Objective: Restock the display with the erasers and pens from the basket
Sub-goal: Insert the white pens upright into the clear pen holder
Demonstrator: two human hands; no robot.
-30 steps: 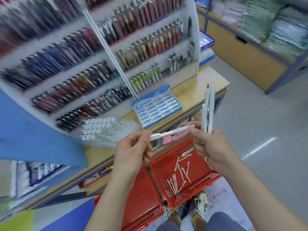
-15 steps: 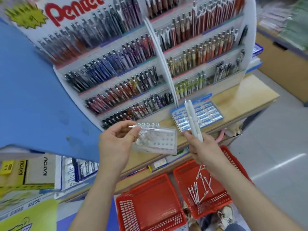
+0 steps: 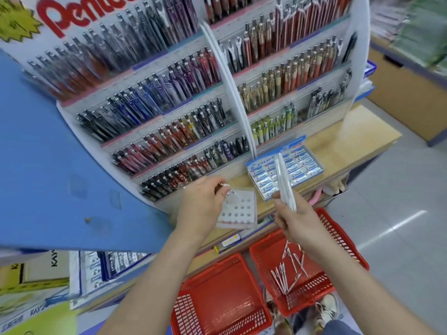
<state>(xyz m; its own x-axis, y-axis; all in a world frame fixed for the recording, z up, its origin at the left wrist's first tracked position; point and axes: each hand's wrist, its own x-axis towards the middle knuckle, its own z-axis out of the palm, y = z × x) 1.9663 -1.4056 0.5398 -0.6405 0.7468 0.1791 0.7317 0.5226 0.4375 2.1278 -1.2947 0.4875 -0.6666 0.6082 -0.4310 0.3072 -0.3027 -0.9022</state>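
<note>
My left hand (image 3: 202,204) pinches one white pen at the top left of a clear perforated pen holder (image 3: 238,209) on the wooden counter; the pen is mostly hidden by my fingers. My right hand (image 3: 294,217) grips a bundle of white pens (image 3: 283,180) pointing up, to the right of the holder. Below it, a red basket (image 3: 338,235) on the floor holds several loose white pens (image 3: 289,269). A second red basket (image 3: 217,296) to its left looks empty. A blue box of Pilot erasers (image 3: 286,169) lies on the counter behind the bundle.
The tiered Pentel pen display (image 3: 193,93) rises behind the counter (image 3: 346,141). A large blue panel (image 3: 60,165) fills the left side. Shelves with boxed stationery (image 3: 48,269) sit low on the left. Grey aisle floor (image 3: 399,226) lies to the right, and my shoes (image 3: 326,308) stand beside the baskets.
My view swung from the right up to the display. My left hand carried a single white pen from the right hand's bundle over to the clear holder. The right hand's bundle lowered slightly.
</note>
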